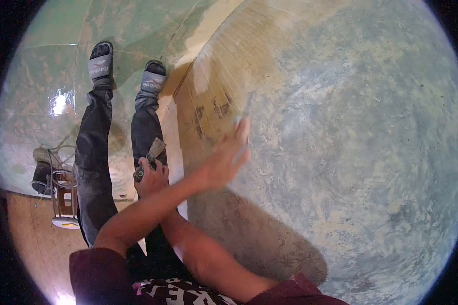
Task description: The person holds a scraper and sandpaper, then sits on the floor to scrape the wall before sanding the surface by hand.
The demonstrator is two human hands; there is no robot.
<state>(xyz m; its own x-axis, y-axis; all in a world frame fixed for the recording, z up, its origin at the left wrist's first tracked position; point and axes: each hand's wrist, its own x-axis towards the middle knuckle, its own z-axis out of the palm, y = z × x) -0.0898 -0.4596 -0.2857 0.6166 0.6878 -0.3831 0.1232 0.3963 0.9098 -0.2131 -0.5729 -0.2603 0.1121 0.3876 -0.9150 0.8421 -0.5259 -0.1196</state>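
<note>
My arms cross in front of my body. My left hand (226, 160) is at the right, over the mottled grey and tan wall surface (341, 137). Its fingers are blurred but look apart, with nothing seen in them; whether they touch the surface is unclear. A faint dark streak lies just beyond the fingertips. My right hand (151, 180) is in front of my lower leg, its fingers wrapped round the dark handle of a scraper (156, 148). The scraper's broad, stained blade points up and to the right.
My feet in grey slides stand on the stained green floor (51, 25). A stool-like metal frame (64, 198) and a dark container (41, 178) are at the left. The curved surface meets the floor along a pale strip right of my legs.
</note>
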